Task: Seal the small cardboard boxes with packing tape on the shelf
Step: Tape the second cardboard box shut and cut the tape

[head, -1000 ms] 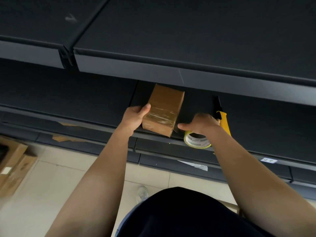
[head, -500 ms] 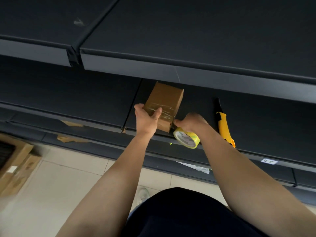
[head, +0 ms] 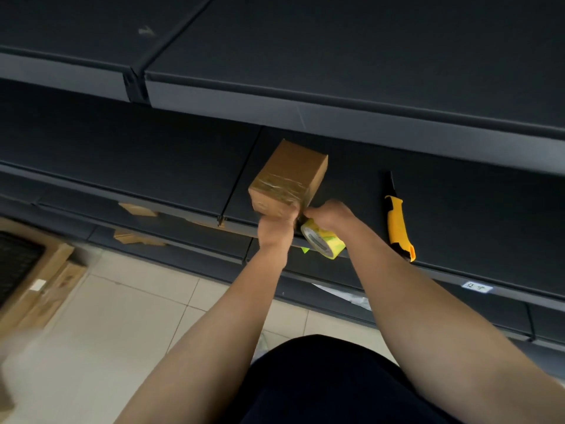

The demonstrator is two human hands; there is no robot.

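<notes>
Since the left hand (head: pixel 276 229) has slid down the small cardboard box (head: pixel 290 175) to grip its near end, the right hand (head: pixel 331 214), clutching the tape roll (head: pixel 322 241), brings tape round the near right corner; this wrap looks almost done. Box sits at the shelf (head: pixel 458 209) near edge. Yellow knife (head: pixel 397 221) lies right, well apart, nothing blocking.

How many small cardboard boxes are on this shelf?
1. The small cardboard box stands on the shelf near its front, left hand gripping its near end, right hand beside it holding the tape roll. More may hide under the upper shelf.
</notes>
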